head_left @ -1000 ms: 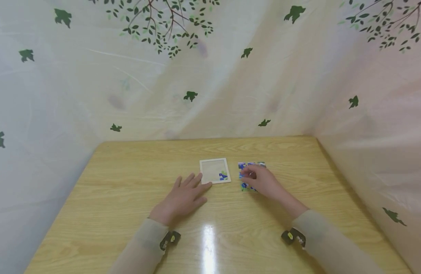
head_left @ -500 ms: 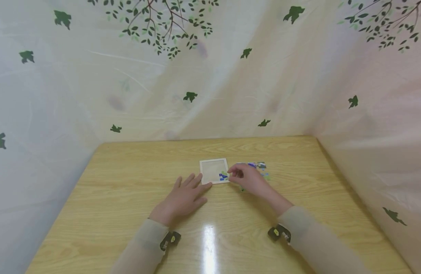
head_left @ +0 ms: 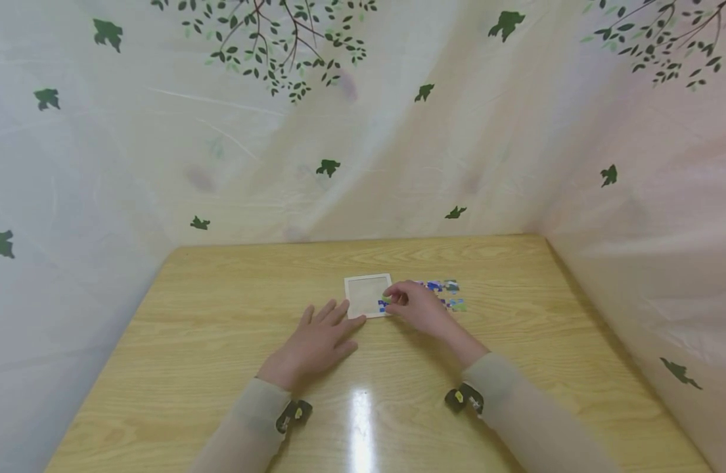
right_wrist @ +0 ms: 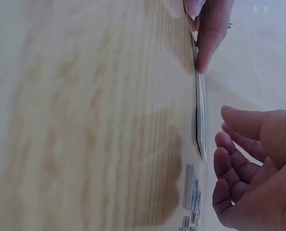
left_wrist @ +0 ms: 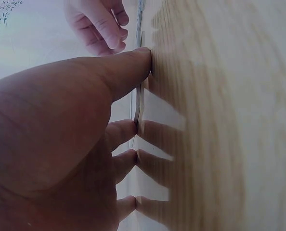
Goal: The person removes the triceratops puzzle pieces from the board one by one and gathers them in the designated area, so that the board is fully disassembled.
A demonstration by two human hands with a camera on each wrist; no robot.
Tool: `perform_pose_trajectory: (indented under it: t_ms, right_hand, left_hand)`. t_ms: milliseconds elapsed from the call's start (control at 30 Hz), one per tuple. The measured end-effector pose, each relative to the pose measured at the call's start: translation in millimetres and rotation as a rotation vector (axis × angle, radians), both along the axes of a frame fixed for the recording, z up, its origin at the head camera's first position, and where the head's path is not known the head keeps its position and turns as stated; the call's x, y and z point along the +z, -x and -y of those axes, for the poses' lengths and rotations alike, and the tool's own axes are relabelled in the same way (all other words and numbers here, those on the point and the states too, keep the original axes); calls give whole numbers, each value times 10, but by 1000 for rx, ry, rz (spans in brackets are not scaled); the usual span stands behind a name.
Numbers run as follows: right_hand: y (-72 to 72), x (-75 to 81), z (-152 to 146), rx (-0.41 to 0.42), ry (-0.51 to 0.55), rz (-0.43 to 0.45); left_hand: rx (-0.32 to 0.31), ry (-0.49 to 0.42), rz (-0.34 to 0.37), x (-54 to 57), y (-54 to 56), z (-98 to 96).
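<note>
A white square puzzle frame (head_left: 367,276) lies on the table with a few joined blue and green jigsaw pieces (head_left: 382,306) in its lower right corner. My left hand (head_left: 315,338) is spread flat, its fingertips resting on the frame's lower left edge; the left wrist view shows the thumb (left_wrist: 140,60) at that edge. My right hand (head_left: 418,307) hovers over the frame's right side. Its thumb and forefinger are drawn close in a pinch shape, the other fingers (right_wrist: 225,163) curled. I cannot tell whether a small piece sits between the fingertips.
Loose jigsaw pieces (head_left: 451,286) lie to the right of the frame, partly behind my right hand. The wooden table (head_left: 232,282) meets a pale curtain (head_left: 363,197) with leaf prints at the back and sides. Light glares off the table's front.
My right hand has moved left from the loose pieces to the right side of the frame, fingers still drawn together. More loose pieces now show behind it. My left hand stays in place.
</note>
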State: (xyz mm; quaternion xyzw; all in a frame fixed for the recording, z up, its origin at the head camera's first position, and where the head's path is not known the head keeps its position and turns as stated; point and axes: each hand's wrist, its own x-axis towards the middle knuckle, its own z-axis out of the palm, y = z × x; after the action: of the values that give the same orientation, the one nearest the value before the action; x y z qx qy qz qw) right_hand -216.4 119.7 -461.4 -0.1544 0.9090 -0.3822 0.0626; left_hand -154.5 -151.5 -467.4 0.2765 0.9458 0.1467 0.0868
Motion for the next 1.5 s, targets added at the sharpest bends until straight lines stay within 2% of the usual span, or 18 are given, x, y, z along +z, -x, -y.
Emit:
perform_pose_trajectory:
  t_ms: [567, 1033, 1500]
  right_hand:
    - [51, 5, 119, -60, -135, -13]
    - [95, 14, 148, -36, -246, -21]
    - [97, 15, 136, -17, -198, -25]
  left_hand:
    - [-3, 1, -13, 7, -1, -8]
    - [7, -9, -12, 28, -36, -15]
    - [11, -5, -1, 8, -63, -17]
